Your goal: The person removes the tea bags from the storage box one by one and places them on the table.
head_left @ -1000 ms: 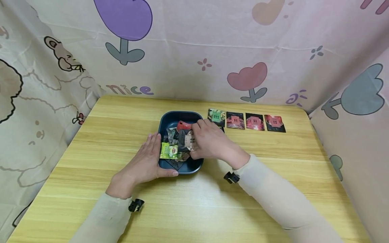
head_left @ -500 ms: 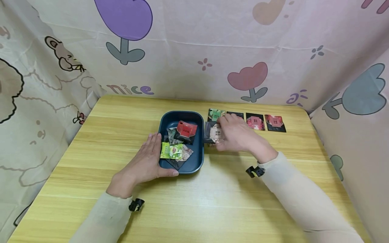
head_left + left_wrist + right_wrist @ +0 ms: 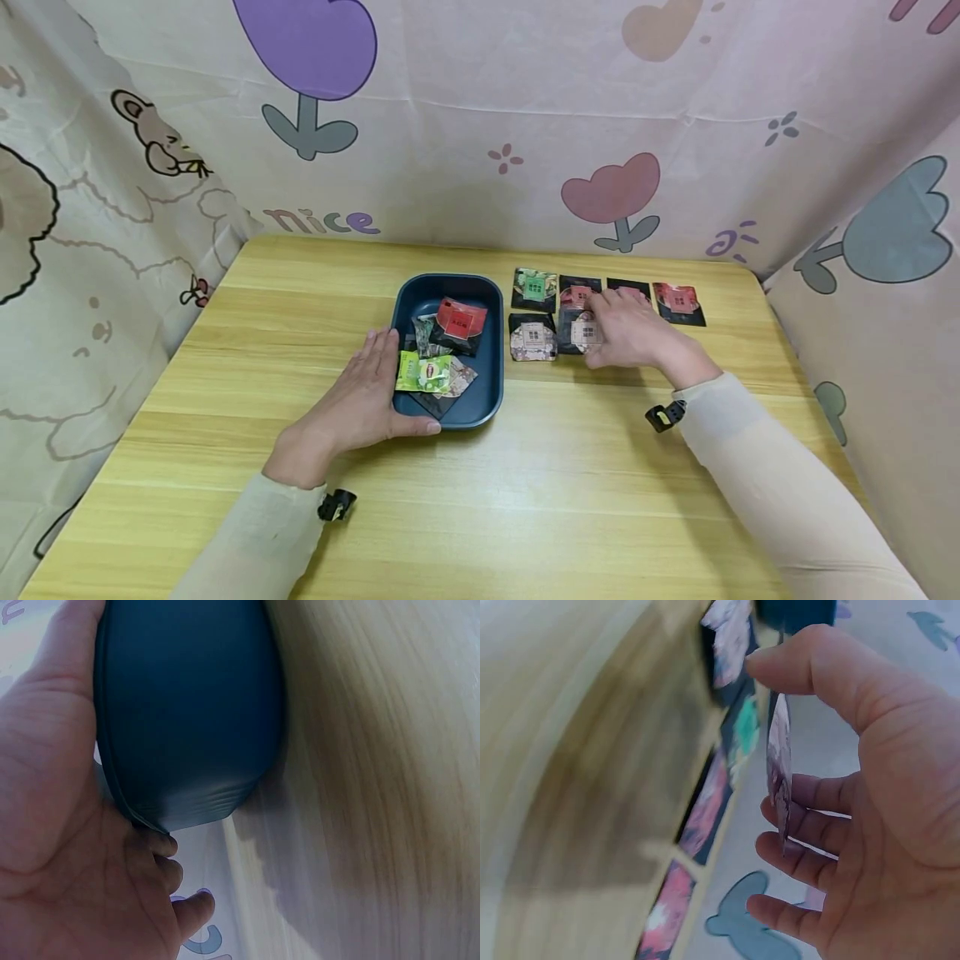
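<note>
My right hand [image 3: 633, 332] pinches a black and beige tea bag sachet [image 3: 576, 332], held just above the table in front of the upper row. The right wrist view shows this sachet edge-on between thumb and fingers. A similar beige-patterned sachet [image 3: 533, 337] lies just to its left. My left hand [image 3: 351, 398] rests against the left side of a dark blue tray [image 3: 483, 396], fingers straight, thumb along its near edge. Inside the tray lie a red and black sachet [image 3: 459, 325], a green and yellow sachet [image 3: 423, 372] and several darker, partly covered ones.
Behind the right hand is a row of sachets: a green one [image 3: 535, 289], a dark red one [image 3: 580, 290], a partly hidden pink one [image 3: 630, 287] and a red one [image 3: 678, 302]. A printed curtain [image 3: 450, 125] hangs behind the wooden table [image 3: 480, 517].
My right hand has lifted beige sachets out of the tray and moved right. One now lies below the green sachet; another is still in the hand. The left hand has stayed still.
</note>
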Demonstrator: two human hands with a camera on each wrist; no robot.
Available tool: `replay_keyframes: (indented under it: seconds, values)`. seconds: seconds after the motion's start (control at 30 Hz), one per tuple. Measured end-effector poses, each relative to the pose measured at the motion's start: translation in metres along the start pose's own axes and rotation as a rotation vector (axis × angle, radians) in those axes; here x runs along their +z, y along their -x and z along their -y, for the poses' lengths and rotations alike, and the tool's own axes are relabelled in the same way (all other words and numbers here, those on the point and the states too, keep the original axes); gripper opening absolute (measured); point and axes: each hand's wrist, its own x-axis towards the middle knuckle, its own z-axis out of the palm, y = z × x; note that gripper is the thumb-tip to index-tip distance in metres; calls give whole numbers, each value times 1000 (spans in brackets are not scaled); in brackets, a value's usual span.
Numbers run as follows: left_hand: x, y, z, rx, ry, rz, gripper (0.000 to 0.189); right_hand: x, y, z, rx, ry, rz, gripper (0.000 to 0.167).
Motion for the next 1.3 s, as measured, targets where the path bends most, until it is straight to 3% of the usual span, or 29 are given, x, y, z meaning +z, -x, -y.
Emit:
replay_keyframes:
  seconds: [0.27, 0.57, 1.3]
  values:
    - [0, -1, 0, 1, 0, 1, 151, 14, -3, -15, 32, 6, 33, 88]
    - [-1, 0, -1, 4, 5, 2, 151, 25, -5, -18, 38, -15, 59, 97]
    - [-1, 1, -1, -1, 13, 7, 151, 27, -7, -17, 60, 17, 69, 98]
